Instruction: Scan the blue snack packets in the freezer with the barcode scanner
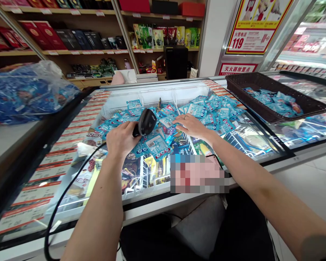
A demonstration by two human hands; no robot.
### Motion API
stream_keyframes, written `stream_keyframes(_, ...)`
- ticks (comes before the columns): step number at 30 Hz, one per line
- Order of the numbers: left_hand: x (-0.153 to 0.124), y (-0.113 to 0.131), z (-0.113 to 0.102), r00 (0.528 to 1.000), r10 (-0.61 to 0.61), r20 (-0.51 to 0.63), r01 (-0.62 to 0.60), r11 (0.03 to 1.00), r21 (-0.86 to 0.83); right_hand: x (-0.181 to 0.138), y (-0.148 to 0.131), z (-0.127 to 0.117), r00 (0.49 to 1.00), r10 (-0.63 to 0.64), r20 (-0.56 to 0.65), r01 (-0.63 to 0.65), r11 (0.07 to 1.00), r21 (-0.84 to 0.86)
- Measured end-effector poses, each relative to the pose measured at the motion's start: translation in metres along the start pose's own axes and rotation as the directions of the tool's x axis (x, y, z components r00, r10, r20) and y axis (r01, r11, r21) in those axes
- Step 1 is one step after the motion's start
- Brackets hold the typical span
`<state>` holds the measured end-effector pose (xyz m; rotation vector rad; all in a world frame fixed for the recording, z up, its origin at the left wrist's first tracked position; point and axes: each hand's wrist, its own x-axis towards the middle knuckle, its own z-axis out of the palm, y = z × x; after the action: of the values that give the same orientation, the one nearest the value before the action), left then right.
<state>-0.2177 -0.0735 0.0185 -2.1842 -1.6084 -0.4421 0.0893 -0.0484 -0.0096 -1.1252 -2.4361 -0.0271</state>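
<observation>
My left hand [121, 139] is wrapped round a black barcode scanner [147, 122], whose head points over the packets. From the scanner a black cable [67, 188] trails down to the lower left. Under it lies a light-blue packet [158, 145] with its barcode facing up. My right hand [190, 125], fingers stretched out, hovers at or touches the packets right of the scanner; I cannot tell which. Around it, many light-blue packets [206, 112] are heaped on the glass top of a freezer chest [141, 208], in a left and a right pile.
A brown basket [288, 117] with more blue packets stands at the right. At the left lies a large plastic bag [29, 90] of blue packs. A pixelated, phone-like object [199, 174] rests at the front edge. Stocked shelves [84, 52] stand behind.
</observation>
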Motion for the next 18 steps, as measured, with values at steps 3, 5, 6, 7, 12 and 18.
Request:
stream_keyframes(3,0.000,0.001,-0.001,1.000,0.014,-0.004,-0.014,1.000,0.012,0.001,-0.001,-0.002,0.999,0.037,-0.013,-0.038,0.999,-0.018)
stream_keyframes(5,0.001,0.002,-0.001,1.000,0.027,-0.007,-0.027,1.000,0.008,0.003,-0.005,-0.001,0.997,0.063,-0.038,-0.064,0.998,-0.014)
stream_keyframes(6,0.001,0.003,-0.002,0.999,0.034,-0.007,-0.034,0.999,0.004,0.003,-0.006,0.000,0.995,0.075,-0.059,-0.075,0.997,-0.009)
stream_keyframes(7,0.001,0.004,-0.002,0.999,0.041,-0.005,-0.041,0.999,-0.002,0.004,-0.008,0.001,0.993,0.088,-0.082,-0.088,0.996,-0.002)
stream_keyframes(12,0.002,0.007,-0.003,0.996,0.087,-0.003,-0.087,0.996,-0.022,0.006,-0.006,0.006,0.983,0.174,-0.065,-0.172,0.984,0.037)
stream_keyframes(18,0.002,0.007,-0.003,0.992,0.125,-0.015,-0.125,0.992,-0.012,0.007,0.002,0.004,0.966,0.254,-0.040,-0.250,0.964,0.089)
